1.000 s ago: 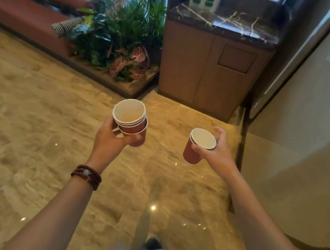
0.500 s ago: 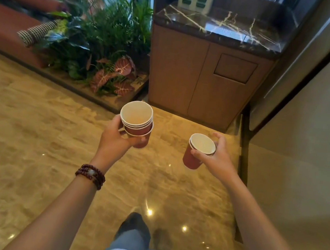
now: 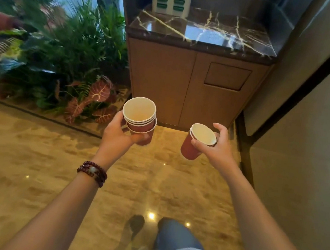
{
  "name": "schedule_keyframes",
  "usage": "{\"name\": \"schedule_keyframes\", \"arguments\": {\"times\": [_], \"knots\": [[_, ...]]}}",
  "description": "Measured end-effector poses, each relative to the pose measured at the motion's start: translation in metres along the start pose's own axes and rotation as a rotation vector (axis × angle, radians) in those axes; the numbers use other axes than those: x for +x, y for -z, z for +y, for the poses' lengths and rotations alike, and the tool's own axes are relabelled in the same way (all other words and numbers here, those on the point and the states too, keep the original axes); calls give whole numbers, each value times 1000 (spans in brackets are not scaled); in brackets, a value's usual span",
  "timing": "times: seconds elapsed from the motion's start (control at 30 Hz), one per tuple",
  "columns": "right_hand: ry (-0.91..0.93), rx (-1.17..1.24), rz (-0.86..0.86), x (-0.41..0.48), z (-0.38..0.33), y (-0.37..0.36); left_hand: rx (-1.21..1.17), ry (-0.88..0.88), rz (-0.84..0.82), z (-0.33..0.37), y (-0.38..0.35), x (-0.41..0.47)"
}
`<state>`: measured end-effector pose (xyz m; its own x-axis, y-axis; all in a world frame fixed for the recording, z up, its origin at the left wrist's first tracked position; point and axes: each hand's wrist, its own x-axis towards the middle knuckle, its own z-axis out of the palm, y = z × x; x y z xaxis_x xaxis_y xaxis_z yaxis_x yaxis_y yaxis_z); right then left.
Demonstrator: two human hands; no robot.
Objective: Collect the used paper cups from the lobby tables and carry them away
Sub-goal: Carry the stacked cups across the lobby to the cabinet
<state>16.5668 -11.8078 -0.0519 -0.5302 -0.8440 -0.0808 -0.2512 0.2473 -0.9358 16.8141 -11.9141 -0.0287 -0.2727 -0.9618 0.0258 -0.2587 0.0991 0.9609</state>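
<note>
Left hand (image 3: 118,134) grips stacked paper cups (image 3: 140,120); right hand (image 3: 217,149) grips two nested cups (image 3: 196,142). Wooden cabinet (image 3: 187,86) directly ahead, planter (image 3: 68,60) to its left.

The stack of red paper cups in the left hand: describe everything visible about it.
The stack of red paper cups is several nested cups, dark red outside, off-white inside, with rolled white rims showing as close bands below the top one. The exact count is hard to tell. The top cup looks empty. The stack tilts slightly, mouth up toward the camera, held in the air over the polished floor in front of the wooden cabinet. Only the left hand touches it, fingers wrapped round the lowest cup.
</note>
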Motion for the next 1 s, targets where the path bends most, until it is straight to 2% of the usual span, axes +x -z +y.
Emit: {"name": "schedule_keyframes", "arguments": {"times": [0.37, 0.67, 1.0], "knots": [[26, 16, 19, 168, -7, 4, -8, -57, -17, 0, -47, 171], [74, -9, 2, 335, -50, 35, -5, -137, 11, 43, -101, 336], [92, -59, 13, 454, -65, 42, 9, -190, -17, 58, -146, 458]]}}
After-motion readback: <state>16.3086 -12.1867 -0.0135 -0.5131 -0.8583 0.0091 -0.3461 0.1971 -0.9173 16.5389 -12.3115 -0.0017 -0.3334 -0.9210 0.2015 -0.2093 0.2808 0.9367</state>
